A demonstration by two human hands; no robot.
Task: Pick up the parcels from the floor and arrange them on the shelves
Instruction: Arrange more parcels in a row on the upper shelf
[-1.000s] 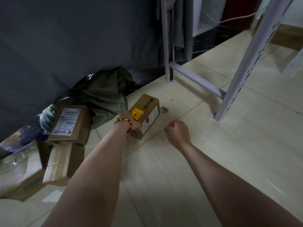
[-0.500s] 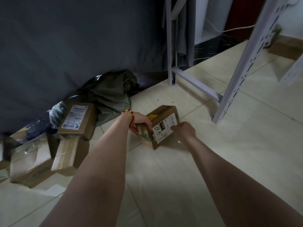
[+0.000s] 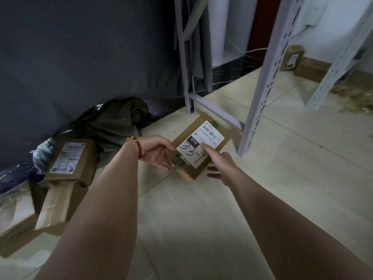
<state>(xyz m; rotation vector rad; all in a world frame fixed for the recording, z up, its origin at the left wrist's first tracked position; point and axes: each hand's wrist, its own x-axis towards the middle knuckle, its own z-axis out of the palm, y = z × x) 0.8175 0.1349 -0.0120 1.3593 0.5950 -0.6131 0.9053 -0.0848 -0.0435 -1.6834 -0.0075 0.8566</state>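
Observation:
A brown cardboard parcel (image 3: 211, 133) with a white label marked "3-3-1" is tilted up just above the tiled floor, label facing me. My left hand (image 3: 156, 152), with a red bead bracelet at the wrist, holds its left edge, thumb on top and fingers under. My right hand (image 3: 219, 162) grips the near right side, forefinger on the label and thumb below the box. A second parcel (image 3: 70, 161) marked "3-3-2" lies on the floor at the left. The grey shelf upright (image 3: 260, 93) stands just right of the held parcel.
Two more cardboard boxes (image 3: 53, 210) (image 3: 14, 234) lie at the lower left. A crumpled green cloth (image 3: 113, 126) sits under a dark hanging curtain (image 3: 80, 47). Another shelf post (image 3: 182, 57) and a low crossbar stand behind. A small parcel (image 3: 291, 57) leans by the far wall.
The parcel has come off the floor and turned its label towards me. My right hand, loose beside it before, now grips it. The view has moved closer.

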